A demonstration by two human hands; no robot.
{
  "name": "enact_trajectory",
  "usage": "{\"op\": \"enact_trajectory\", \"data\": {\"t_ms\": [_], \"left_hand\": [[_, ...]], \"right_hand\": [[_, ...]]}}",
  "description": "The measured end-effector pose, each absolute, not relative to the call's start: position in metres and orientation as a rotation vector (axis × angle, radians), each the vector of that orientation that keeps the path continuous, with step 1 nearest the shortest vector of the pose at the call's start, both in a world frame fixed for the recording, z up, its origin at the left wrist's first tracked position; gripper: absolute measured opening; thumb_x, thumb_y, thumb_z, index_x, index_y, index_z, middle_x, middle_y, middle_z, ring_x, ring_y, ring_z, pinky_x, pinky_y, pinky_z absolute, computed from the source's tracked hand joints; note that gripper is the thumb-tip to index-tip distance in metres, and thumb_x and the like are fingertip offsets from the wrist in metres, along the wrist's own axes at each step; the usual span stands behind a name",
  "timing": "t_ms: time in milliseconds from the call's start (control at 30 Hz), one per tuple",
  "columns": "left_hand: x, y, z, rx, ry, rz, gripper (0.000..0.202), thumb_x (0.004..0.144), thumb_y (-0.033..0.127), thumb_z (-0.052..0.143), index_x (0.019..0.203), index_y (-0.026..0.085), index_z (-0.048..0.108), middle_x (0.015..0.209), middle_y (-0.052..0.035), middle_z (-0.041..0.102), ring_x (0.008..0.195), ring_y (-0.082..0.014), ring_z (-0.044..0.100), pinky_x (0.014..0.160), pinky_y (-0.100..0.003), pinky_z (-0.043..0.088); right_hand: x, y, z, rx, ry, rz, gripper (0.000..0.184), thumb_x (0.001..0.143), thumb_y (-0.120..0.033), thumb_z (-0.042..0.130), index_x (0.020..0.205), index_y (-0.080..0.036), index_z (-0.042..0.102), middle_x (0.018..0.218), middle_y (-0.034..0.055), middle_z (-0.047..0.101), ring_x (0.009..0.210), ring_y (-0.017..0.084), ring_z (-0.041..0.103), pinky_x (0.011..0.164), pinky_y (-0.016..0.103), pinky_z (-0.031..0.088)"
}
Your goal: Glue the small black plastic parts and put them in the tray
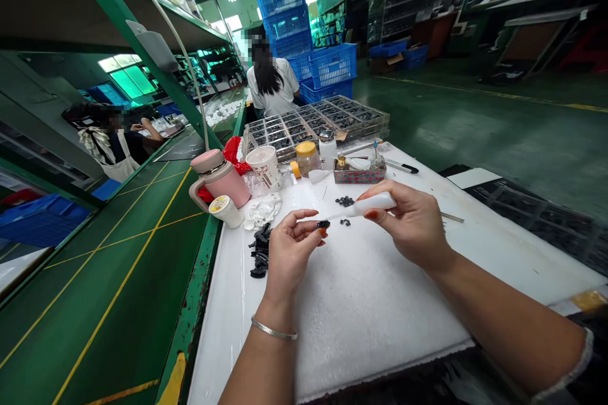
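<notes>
Nearest: bare left forearm (259, 364) with a thin metal bangle (274, 329), right forearm (503, 323) with a frayed dark sleeve cuff (567, 370), both reaching over the white foam pad (375, 329).
Left hand: (292, 253) above the near-left part of the white foam pad, fingertips closed in a tight pinch on a small black part (323, 224).
Right hand: (403, 221) above the far-right part of the pad, fingers closed around a white pen-like tool (373, 204).
Tool tip: thin, pointing at the small black part, right beside it; touching or not, cannot tell.
Loose pieces: small black pieces (344, 201) on the pad, just beyond the tool; more (345, 222) just below it.
Left of pad: heap of black parts (260, 252), white cloth (262, 211), pink tumbler (221, 178).
Beyond pad: amber jar (308, 158), small tray (360, 172), black marker (401, 166), stacked clear trays of dark parts (313, 126).
Far beyond pad: seated person in white top (272, 85), back turned, beside stacked blue crates (304, 31).
</notes>
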State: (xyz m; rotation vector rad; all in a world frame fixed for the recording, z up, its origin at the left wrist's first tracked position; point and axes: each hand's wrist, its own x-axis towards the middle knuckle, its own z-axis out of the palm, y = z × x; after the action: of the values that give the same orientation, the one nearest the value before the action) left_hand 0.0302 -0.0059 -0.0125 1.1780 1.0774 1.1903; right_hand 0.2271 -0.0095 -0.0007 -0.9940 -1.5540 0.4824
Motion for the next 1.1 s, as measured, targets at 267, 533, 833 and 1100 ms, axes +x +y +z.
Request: {"op": "enact_trajectory", "data": {"t_ms": [267,533,833,1100], "left_hand": [[0.0307,-0.0066,-0.0087,1.163,1.104,1.171,0.036,0.067,0.017,0.072,0.101,0.013,0.061,0.078,-0.0059,0.071,0.071,-0.0145,0.065,0.062,-0.023,0.053],[0.0305,-0.0054,-0.0115,1.171,1.101,1.184,0.035,0.068,0.018,0.072,0.1,0.014,0.061,0.078,-0.0054,0.071,0.071,-0.0145,0.066,0.062,-0.023,0.053],[0.0307,-0.0052,-0.0098,1.155,1.099,1.179,0.036,0.066,0.019,0.074,0.099,0.014,0.061,0.076,-0.0042,0.071,0.069,-0.0144,0.065,0.062,-0.023,0.052],[0.0307,-0.0062,-0.0095,1.149,1.11,1.169,0.036,0.066,0.019,0.074,0.099,0.014,0.061,0.076,-0.0045,0.071,0.069,-0.0148,0.065,0.063,-0.024,0.052]], "right_hand": [[0.2274,-0.0095,0.0002,-0.985,-1.554,0.46,0.011,0.079,-0.03,0.068,0.084,-0.019,0.066,0.079,0.0025,0.066,0.069,0.016,0.058,0.055,0.027,0.041],[0.2269,-0.0094,0.0002,-0.987,-1.553,0.454,0.011,0.079,-0.03,0.067,0.084,-0.019,0.067,0.08,0.003,0.066,0.071,0.017,0.059,0.057,0.028,0.042],[0.2276,-0.0088,0.0013,-1.004,-1.541,0.466,0.013,0.079,-0.031,0.068,0.084,-0.02,0.066,0.08,0.0033,0.066,0.072,0.018,0.059,0.058,0.028,0.042],[0.2278,-0.0097,0.0009,-1.003,-1.542,0.483,0.013,0.079,-0.032,0.067,0.084,-0.02,0.066,0.08,0.0033,0.067,0.072,0.018,0.059,0.058,0.028,0.042]]}}
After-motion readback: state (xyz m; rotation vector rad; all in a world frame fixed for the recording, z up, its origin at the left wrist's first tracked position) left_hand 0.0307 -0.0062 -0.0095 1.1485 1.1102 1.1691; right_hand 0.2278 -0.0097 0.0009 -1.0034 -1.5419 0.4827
